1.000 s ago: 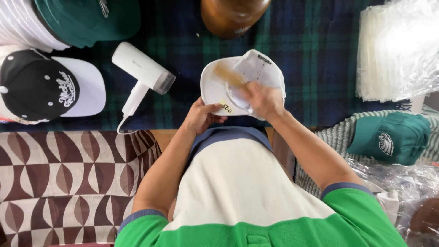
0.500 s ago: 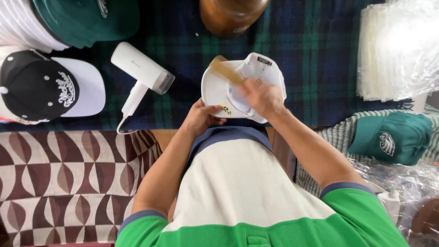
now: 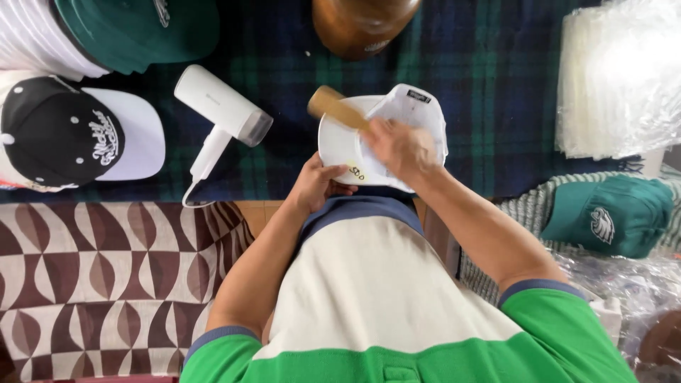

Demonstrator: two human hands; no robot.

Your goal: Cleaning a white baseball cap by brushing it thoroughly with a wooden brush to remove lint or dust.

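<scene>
White cap (image 3: 340,145) at frame centre, on plaid cloth (image 3: 496,106). Left hand (image 3: 316,186) pinches its lower brim edge, fingers closed. Right hand (image 3: 401,147) wrapped tight round a wooden brush (image 3: 333,108) — head angled to upper left, over the cap. Steamer (image 3: 220,113) left of it; black cap (image 3: 67,135) far left; green cap (image 3: 610,216) at right.

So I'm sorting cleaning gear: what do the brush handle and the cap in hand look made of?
Brush handle: likely wood, a matte tan cylinder held in the right hand. White cap: seemingly fabric, soft and matte, steadied by the left hand.
</scene>
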